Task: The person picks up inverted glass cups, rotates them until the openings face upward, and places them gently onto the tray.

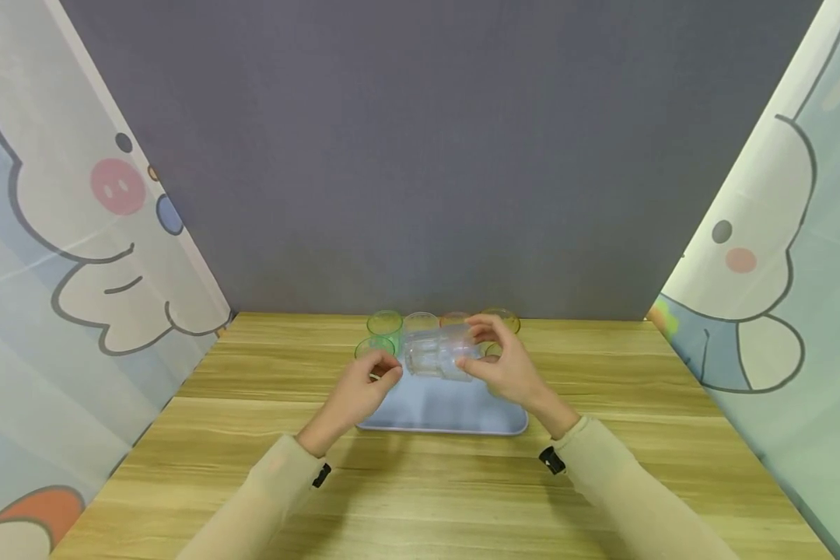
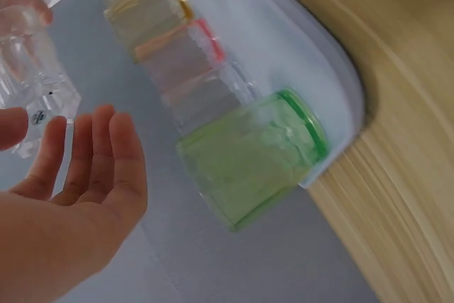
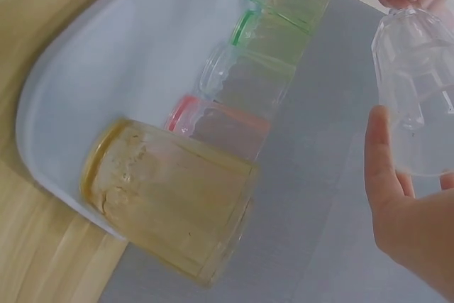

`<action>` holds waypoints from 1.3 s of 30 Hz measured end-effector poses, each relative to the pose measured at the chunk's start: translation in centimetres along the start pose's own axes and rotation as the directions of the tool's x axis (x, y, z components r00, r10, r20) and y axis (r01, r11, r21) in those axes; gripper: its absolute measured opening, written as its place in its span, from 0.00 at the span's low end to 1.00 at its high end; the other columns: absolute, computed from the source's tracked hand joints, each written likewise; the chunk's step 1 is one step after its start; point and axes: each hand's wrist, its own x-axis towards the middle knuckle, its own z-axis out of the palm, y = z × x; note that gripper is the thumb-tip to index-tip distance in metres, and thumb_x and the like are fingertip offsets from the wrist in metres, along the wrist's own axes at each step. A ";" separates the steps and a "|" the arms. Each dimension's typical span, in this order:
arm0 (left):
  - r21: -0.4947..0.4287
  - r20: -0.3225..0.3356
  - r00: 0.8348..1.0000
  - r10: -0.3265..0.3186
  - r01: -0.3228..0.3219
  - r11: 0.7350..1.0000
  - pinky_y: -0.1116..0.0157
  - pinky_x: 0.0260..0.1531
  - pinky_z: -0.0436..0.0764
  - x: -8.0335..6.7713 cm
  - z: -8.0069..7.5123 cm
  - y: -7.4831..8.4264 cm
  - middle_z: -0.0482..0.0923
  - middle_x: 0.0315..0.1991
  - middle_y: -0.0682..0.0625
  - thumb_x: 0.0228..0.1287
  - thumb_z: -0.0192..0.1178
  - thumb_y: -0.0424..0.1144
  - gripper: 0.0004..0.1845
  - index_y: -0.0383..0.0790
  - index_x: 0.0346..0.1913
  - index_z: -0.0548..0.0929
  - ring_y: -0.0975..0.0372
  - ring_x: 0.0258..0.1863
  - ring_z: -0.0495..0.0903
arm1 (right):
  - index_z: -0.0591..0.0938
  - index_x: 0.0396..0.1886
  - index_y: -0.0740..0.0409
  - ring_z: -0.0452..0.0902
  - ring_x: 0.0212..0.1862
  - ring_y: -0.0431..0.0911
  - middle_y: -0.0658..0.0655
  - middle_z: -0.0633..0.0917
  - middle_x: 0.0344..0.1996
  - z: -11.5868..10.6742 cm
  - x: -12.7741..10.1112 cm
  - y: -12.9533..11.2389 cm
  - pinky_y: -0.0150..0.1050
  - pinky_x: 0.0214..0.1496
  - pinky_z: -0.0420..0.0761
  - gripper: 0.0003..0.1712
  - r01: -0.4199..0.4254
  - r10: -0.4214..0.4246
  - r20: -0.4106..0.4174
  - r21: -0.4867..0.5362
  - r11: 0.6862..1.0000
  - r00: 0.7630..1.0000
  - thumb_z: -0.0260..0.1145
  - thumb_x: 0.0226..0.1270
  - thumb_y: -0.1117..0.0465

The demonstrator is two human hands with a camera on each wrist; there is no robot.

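My right hand [image 1: 507,369] grips a clear glass tumbler [image 1: 430,354] between thumb and fingers at its wide end. The tumbler lies tipped on its side above the tray [image 1: 441,412], its thick base toward my left. My left hand [image 1: 364,385] is beside that base, fingers relaxed and bent, with nothing gripped. In the left wrist view, the left fingertips [image 2: 103,122] sit right by the tumbler's base. Behind the hands, coloured glasses stand on the tray: a green glass [image 2: 252,157] at the left and an amber glass [image 3: 170,196] at the right.
Between the green and amber glasses stand another clear glass [image 3: 245,79] and a glass with a red rim [image 3: 220,125]. The pale blue tray rests on a wooden table [image 1: 287,350]. A grey panel [image 1: 434,155] rises behind the table, with printed cloth [image 1: 35,311] at the sides.
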 end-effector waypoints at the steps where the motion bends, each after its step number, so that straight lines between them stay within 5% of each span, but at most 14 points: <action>1: 0.026 0.001 1.000 0.021 -0.021 0.999 0.60 0.43 0.81 0.0 0.1 -0.2 0.81 0.38 0.56 0.73 0.61 0.38 0.04 0.44 0.44 0.84 0.62 0.39 0.80 | 0.72 0.67 0.60 0.72 0.58 0.61 0.67 0.74 0.56 0.0 0.0 0.0 0.37 0.48 0.83 0.34 -0.002 0.002 -0.004 -0.013 1.000 1.000 0.74 0.61 0.65; 10: 0.299 0.026 0.980 0.198 -0.197 0.934 0.63 0.37 0.78 -0.7 0.7 -1.1 0.76 0.36 0.58 0.68 0.64 0.40 0.02 0.46 0.37 0.83 0.58 0.36 0.77 | 0.72 0.67 0.64 0.73 0.57 0.58 0.65 0.75 0.55 -0.2 0.2 -0.2 0.49 0.50 0.83 0.36 -0.015 0.014 -0.006 -0.083 0.996 1.000 0.75 0.61 0.63; 17: 0.474 0.060 0.931 0.360 -0.344 0.810 0.61 0.38 0.81 -1.2 1.0 -1.4 0.80 0.36 0.53 0.66 0.66 0.41 0.05 0.43 0.37 0.83 0.60 0.36 0.80 | 0.72 0.67 0.64 0.73 0.56 0.60 0.67 0.75 0.55 -0.3 0.3 -0.7 0.53 0.50 0.82 0.37 -0.011 0.011 -0.002 -0.144 0.990 1.000 0.76 0.60 0.61; 26: 0.593 0.155 0.871 0.466 -0.459 0.661 0.64 0.31 0.79 -1.3 1.1 -1.9 0.76 0.31 0.56 0.67 0.67 0.48 0.11 0.43 0.36 0.83 0.63 0.29 0.76 | 0.74 0.67 0.58 0.74 0.53 0.55 0.65 0.76 0.55 -0.4 0.6 -1.1 0.45 0.47 0.81 0.37 -0.041 0.043 0.000 -0.265 0.963 0.999 0.76 0.59 0.56; 32: 0.652 0.285 0.825 0.487 -0.540 0.532 0.68 0.25 0.74 -1.2 1.6 -3.0 0.72 0.29 0.57 0.68 0.65 0.53 0.16 0.43 0.34 0.82 0.64 0.25 0.70 | 0.74 0.67 0.55 0.73 0.53 0.53 0.62 0.76 0.55 -0.3 0.7 -1.5 0.44 0.46 0.80 0.37 -0.052 0.052 -0.010 -0.335 0.941 0.999 0.76 0.58 0.53; 39: 0.689 0.370 0.837 0.404 -0.539 0.485 0.69 0.22 0.68 -1.2 1.8 -3.4 0.66 0.25 0.58 0.68 0.65 0.53 0.18 0.48 0.26 0.73 0.64 0.24 0.65 | 0.75 0.66 0.53 0.73 0.55 0.55 0.58 0.76 0.56 -0.1 0.9 -1.5 0.51 0.51 0.76 0.38 -0.069 0.070 -0.012 -0.404 0.912 0.997 0.76 0.56 0.50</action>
